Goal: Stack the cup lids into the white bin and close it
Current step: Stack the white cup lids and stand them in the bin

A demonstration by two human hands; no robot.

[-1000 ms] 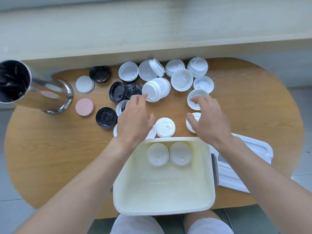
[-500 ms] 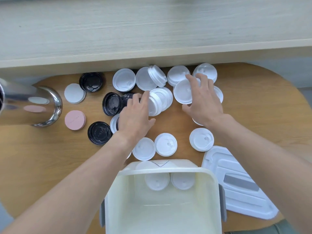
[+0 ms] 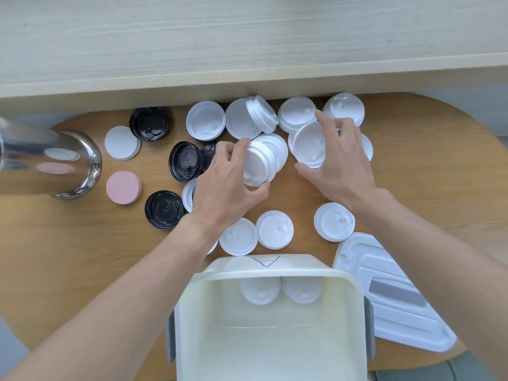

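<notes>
My left hand grips a short stack of white cup lids standing on edge at the table's middle. To its right, my right hand curls round an upturned white lid, fingers over its far rim and thumb at its near edge. Several more white lids and black lids lie scattered around both hands. The open white bin stands at the near edge, with two white lids against its far wall. The bin's flat white cover lies to the right of it.
A shiny steel cylinder lies at the table's left. A pink disc and a white disc sit beside it. A pale wood ledge runs along the far side of the oval wooden table.
Both hands reached farther from the bin. My right hand left the lids near the bin and closed round an upturned lid farther back; my left hand closed on the on-edge stack.
</notes>
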